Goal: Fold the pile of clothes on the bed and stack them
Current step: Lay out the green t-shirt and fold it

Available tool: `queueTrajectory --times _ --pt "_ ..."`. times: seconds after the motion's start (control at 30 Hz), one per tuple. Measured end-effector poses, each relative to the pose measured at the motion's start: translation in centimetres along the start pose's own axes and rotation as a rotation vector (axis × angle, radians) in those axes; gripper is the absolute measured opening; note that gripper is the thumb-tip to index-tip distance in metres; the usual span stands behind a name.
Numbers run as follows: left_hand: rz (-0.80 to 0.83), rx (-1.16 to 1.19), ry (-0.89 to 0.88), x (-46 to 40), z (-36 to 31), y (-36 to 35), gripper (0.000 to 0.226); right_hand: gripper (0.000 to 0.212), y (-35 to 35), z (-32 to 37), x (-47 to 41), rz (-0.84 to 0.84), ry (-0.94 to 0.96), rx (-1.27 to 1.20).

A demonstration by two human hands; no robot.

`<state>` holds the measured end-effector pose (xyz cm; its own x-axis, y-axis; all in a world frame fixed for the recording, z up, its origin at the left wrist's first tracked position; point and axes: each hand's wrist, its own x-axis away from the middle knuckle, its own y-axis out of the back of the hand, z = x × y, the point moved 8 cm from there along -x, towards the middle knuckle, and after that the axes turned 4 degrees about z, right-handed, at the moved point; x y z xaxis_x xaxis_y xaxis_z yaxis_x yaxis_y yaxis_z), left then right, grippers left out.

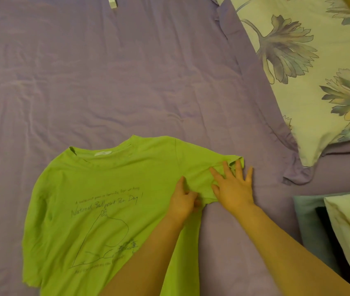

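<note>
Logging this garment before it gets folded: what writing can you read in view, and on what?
Green T-shirt, large handwritten chest line: "National Ballpoint Pen Day!" (first word unsure).
Smaller line above it: partly legible, "...pen is terrific for writing".
Line below the drawing: too blurred to read.
Neck label: no legible text.

Lime-green T-shirt [97,189], lay spread flat and front side up on the bed [105,82], near its front edge. Collar pointed toward the far edge, a white label showing inside the neckline. Carried dark handwritten lettering across the chest and a thin line drawing below it. Short sleeve on the right stretched out toward the pillow side, lightly creased, pressed flat under the spread fingers of the right hand [233,189]. Fabric at the armpit seam pinched by the left hand [183,201]. Left sleeve folded under or bunched; hem ran out of view.
</note>
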<state>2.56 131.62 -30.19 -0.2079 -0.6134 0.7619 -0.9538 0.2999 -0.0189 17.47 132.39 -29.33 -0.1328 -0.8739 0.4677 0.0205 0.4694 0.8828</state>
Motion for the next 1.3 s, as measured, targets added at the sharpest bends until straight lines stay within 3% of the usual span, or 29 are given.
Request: queueTrajectory --times 0.1,0.3,0.57,0.8,0.93,1.1,1.2,1.23,1.3 --pt "-0.005 0.004 0.022 0.4 1.2 2.5 0.067 0.054 0.5 1.2 0.1 -0.016 -0.060 0.017" --pt "-0.112 -0.130 -0.021 1.9 1.9 9.4 0.051 0.054 3.2 10.1 1.6 -0.102 0.148 -0.114" --pt "-0.234 -0.149 -0.074 6.3 2.4 23.5 0.033 0.049 3.0 23.8 3.5 0.040 0.286 -0.240" --pt "-0.476 -0.342 -0.172 10.1 3.6 37.5 0.026 0.047 4.3 36.2 2.5 0.115 0.409 -0.258" --pt "-0.668 -0.468 -0.195 10.4 3.4 42.6 0.035 0.046 5.7 41.8 0.0 0.106 0.478 -0.214" --pt "-0.548 0.048 -0.123 7.6 3.9 45.0 0.058 0.038 8.0 48.3 -3.3 0.017 0.621 -0.180" --pt "-0.351 0.210 -0.017 5.7 3.9 44.5 0.064 0.037 8.3 52.0 -4.6 0.029 0.762 -0.093" --pt "-0.283 0.228 0.020 5.4 3.9 44.3 0.060 0.039 8.0 52.9 -4.8 0.060 0.797 -0.033" --pt "-0.215 0.210 0.033 5.2 3.8 44.6 0.025 0.043 7.2 53.8 -5.3 0.142 0.800 0.111"
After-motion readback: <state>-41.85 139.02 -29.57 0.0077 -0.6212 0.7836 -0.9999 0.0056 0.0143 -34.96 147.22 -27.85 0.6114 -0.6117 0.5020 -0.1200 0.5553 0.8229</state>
